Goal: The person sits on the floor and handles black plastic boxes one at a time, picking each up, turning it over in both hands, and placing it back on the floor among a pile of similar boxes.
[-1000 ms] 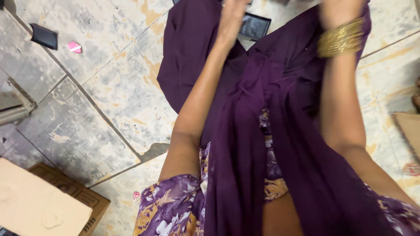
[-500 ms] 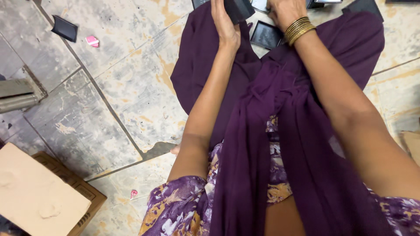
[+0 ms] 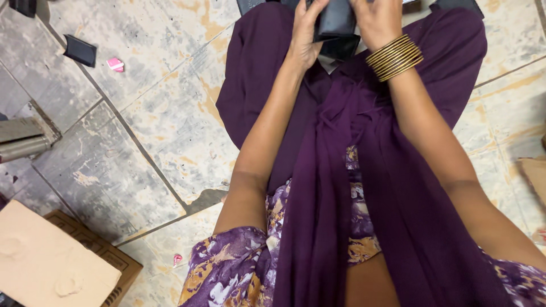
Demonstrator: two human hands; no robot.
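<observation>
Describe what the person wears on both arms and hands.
Both forearms are bare. The right wrist carries a stack of thin gold bangles; the left hand and right hand show no gloves. Short floral sleeves in purple, gold and white cover the upper arms.

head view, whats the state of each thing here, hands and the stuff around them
left hand: fingers closed on the black pouch
right hand: gripping the black pouch
black pouch: held up between both hands
gold bangles: stacked on right wrist
cardboard box: lying flat on floor
small black case: lying alone on the tiles
</observation>
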